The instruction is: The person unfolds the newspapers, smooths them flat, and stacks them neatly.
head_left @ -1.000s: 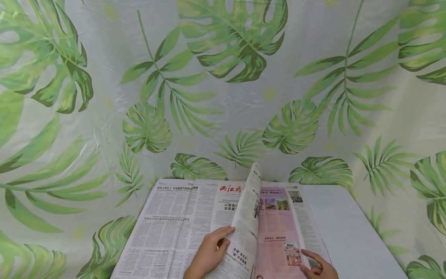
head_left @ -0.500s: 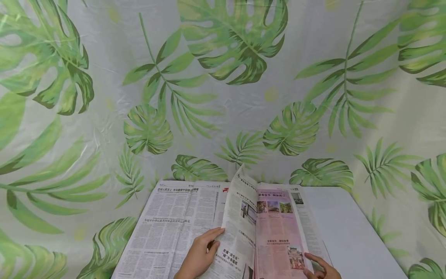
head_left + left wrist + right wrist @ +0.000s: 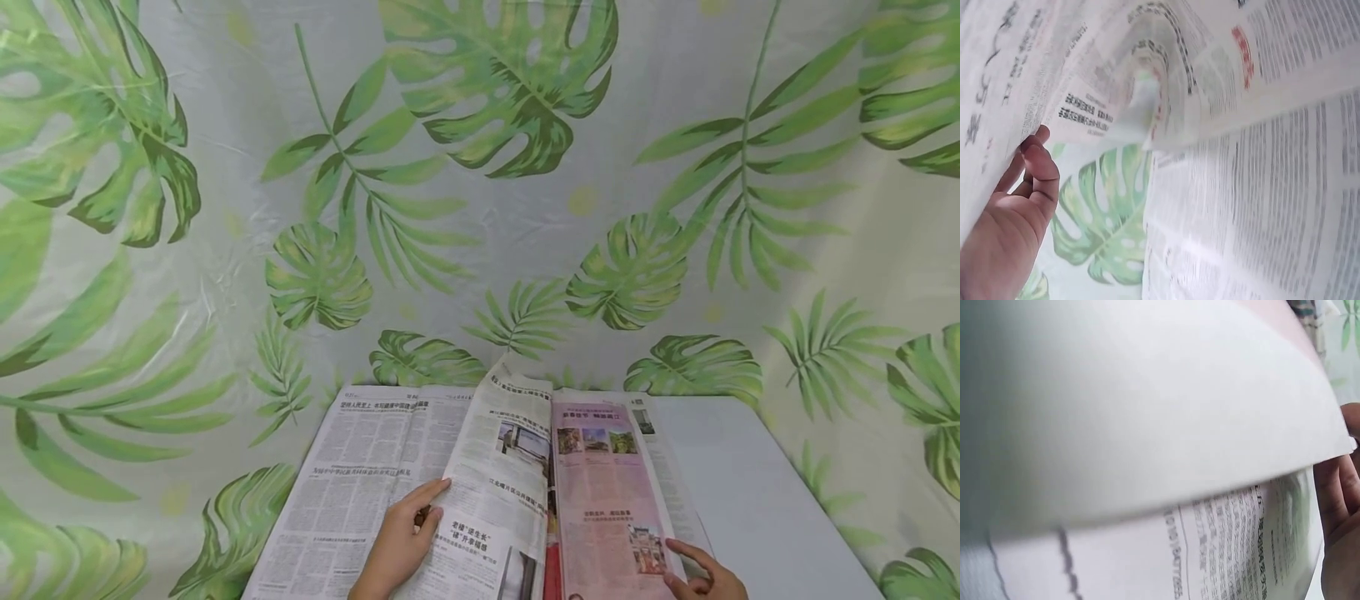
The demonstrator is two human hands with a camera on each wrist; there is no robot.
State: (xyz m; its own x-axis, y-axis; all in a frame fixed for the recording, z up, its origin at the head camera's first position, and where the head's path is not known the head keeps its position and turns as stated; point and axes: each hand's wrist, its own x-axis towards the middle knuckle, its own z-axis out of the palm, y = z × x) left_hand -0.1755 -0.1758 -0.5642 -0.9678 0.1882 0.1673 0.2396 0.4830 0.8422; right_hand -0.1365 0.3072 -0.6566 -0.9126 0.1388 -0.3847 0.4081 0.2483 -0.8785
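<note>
A newspaper lies spread wide in the head view, its left page (image 3: pixel 337 492) flat. My left hand (image 3: pixel 405 533) pinches the outer edge of a lifted page (image 3: pixel 480 492), which leans leftward and curls at its top corner. In the left wrist view, thumb and fingers of the left hand (image 3: pixel 1016 212) meet at that edge. My right hand (image 3: pixel 705 575) holds the right edge of a pink page (image 3: pixel 600 483) with pictures. From the right wrist view, the right hand (image 3: pixel 1341 519) has thumb and fingers on either side of a sheet's edge (image 3: pixel 1210 425).
The newspaper rests on a white tabletop (image 3: pixel 750 492), whose bare part shows at the right. Behind and around it hangs a pale cloth (image 3: pixel 525 242) printed with green leaves. More printed sheets (image 3: pixel 660 450) lie under the pink page.
My left hand has moved left, carrying the lifted page over and covering the red heading beneath it. More of that page's print faces up. The right hand has shifted slightly right with the pink page's edge.
</note>
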